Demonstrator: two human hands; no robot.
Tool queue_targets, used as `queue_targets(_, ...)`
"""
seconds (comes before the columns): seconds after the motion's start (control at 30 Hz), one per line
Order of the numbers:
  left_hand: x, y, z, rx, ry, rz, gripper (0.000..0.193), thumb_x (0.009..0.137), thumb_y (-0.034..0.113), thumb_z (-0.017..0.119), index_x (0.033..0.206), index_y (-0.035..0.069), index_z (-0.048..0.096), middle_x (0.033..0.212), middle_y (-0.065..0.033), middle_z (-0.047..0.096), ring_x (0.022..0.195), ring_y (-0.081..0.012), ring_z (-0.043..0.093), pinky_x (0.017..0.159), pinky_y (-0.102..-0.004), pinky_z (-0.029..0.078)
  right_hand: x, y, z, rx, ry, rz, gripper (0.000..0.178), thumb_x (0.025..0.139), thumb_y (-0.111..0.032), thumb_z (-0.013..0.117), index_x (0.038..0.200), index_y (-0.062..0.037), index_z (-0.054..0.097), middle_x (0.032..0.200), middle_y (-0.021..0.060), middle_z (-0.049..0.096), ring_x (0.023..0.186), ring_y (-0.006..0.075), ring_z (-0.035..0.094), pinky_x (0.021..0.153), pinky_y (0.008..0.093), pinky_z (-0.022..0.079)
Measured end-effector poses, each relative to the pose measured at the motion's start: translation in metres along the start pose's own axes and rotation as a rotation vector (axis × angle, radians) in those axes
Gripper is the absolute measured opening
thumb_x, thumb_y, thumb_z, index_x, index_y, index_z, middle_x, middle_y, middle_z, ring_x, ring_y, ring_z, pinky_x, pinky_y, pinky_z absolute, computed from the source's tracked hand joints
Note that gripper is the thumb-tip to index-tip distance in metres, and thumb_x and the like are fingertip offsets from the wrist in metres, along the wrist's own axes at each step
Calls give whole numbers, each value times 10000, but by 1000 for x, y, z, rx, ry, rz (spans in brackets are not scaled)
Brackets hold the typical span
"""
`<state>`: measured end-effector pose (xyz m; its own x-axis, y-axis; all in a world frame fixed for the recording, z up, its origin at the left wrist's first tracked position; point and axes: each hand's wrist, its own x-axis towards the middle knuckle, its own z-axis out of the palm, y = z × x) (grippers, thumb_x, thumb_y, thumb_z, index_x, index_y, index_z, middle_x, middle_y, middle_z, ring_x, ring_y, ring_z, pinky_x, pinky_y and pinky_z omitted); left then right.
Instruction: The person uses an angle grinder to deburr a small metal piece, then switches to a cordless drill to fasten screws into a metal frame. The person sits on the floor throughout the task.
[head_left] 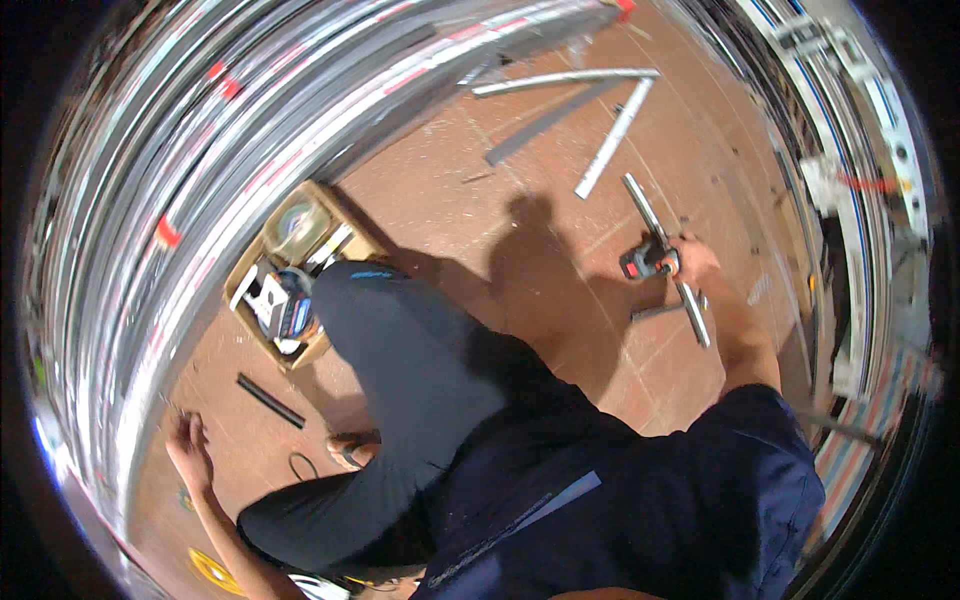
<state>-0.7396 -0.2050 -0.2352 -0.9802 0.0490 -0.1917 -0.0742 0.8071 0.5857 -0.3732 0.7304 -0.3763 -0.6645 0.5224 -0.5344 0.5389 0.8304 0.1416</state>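
Body: I see the person crouched on a reddish floor (pixel 560 200), dark shirt at the bottom edge, one bent knee in dark trousers pushed up toward mid-frame, a sandalled foot (pixel 348 450) below it.

Left hand: the left hand (pixel 188 445) is stretched far out to the lower left, arm nearly straight, palm down with fingers spread at the foot of the stacked metal profiles (pixel 180 200). I cannot tell whether it clasps anything; it looks loose and flat, holding nothing that I can make out.

Near left hand: a short black bar (pixel 270 400) lies on the floor just up and right of it, apart from the fingers. A yellow coil (pixel 215 570) sits at the lower rim.

Box: an open cardboard box (pixel 262 345) stands beside the knee, with a tape roll (pixel 297 225) and small packets inside.

Right hand: the right hand (pixel 692 258) reaches forward to the right, forearm extended, fingers wrapped tight round the grip of a drill (pixel 648 262).

Drill: red and black, lying to the left of the palm, its body pointing away from the wrist and meeting a metal rail (pixel 668 260).

Rail: long, silver, running diagonally under the hand from upper left to lower right; a shorter piece (pixel 655 312) butts against it.

Far floor: more silver lengths (pixel 612 140) lie loose near the top, well apart from both hands.
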Motion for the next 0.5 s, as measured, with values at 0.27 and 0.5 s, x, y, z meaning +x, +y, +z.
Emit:
queue_targets(0.27, -17, 126, -2, -444, 196, 148, 211, 1103, 202, 667, 1038, 6, 711, 861, 3, 617, 828, -100, 586, 789, -280, 492, -35, -205, -156, 244, 449, -222, 527, 681, -272, 931, 1141, -85, 755, 1095, 145, 738, 1064, 394, 728, 944, 477, 584)
queue_targets(0.5, -39, 213, 50, -989, 140, 224, 173, 1066, 112, 681, 1186, -5, 723, 1041, -83, 769, 875, -138, 691, 845, -308, 567, -97, -399, -279, 521, 658, -987, 479, 740, -317, 943, 1102, -69, 750, 1070, 131, 741, 1020, 354, 748, 895, 446, 592)
